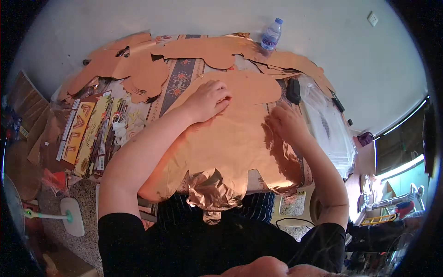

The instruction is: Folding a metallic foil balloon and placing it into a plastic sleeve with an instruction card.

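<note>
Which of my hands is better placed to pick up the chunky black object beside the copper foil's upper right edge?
Probably your right hand: it is just below the black object in the picture. Your left hand is farther off, over the copper foil.

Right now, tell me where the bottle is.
In the head view, the bottle stands right of centre at the table's far side, beside flat copper-coloured foil.

Copper-orange foil (226, 143), floral-patterned tablecloth (179, 84)
</note>
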`<state>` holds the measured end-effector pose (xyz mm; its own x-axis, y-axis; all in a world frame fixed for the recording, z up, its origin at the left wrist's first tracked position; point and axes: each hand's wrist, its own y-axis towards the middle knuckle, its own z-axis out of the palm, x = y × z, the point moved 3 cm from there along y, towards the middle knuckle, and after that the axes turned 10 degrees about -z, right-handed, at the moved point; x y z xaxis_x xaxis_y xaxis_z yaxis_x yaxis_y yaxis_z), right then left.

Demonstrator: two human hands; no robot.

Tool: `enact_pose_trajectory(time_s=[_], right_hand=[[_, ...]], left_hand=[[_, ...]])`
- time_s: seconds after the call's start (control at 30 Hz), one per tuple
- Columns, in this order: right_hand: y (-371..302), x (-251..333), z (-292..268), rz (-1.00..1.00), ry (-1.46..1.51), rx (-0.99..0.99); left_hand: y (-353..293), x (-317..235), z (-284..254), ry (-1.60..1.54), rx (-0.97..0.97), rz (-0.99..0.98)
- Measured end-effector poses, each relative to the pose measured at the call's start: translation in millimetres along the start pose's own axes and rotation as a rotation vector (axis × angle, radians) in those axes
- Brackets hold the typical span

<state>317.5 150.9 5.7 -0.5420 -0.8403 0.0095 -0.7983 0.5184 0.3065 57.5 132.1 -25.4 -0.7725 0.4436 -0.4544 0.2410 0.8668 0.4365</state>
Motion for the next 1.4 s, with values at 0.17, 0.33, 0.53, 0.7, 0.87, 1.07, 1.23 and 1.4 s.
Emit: enact_pose_trajectory(time_s=[0.17,0.33,0.53,0.7,0.87,1.07,1.23,1.4], right_hand=[[-25.3,7.3,-14.6,0.126,0.093,0.160],[-49.0,71.1,-64.5,-0.127,0.821,0.526],[-116.1,129.4,-24.9,-0.454,0.728,0.938],[-122.9,123.8,-30.5,-0.328,0.426,0.918],[-70.6,89.6,-79.5,-0.144,0.737,0.524],[-62.1,22.3,-54.5,0.366,0.219,0.126],[-62.3,4.6,-30.8,0.271,0.194,0.244],[-61.4,1.1,-25.7,0.279,0.214,0.240]], left_hand=[[2.3,-0.7,3.1,0.011,0.002,0.016],[-6.9,5.3,-0.4,0.060,-0.008,0.003],[1.7,-6.3,-0.3,0.069,-0.004,0.021],[1.2,-5.9,-0.4,0.063,-0.008,0.029],[-14.0,5.5,-3.2,0.076,-0.054,0.006],[-0.4,-4.0,-1.6,0.043,0.008,0.015],[-2.7,-1.8,-0.6,0.059,-0.037,0.038],[-2.9,-1.5,0.3,0.084,0.000,-0.007]])
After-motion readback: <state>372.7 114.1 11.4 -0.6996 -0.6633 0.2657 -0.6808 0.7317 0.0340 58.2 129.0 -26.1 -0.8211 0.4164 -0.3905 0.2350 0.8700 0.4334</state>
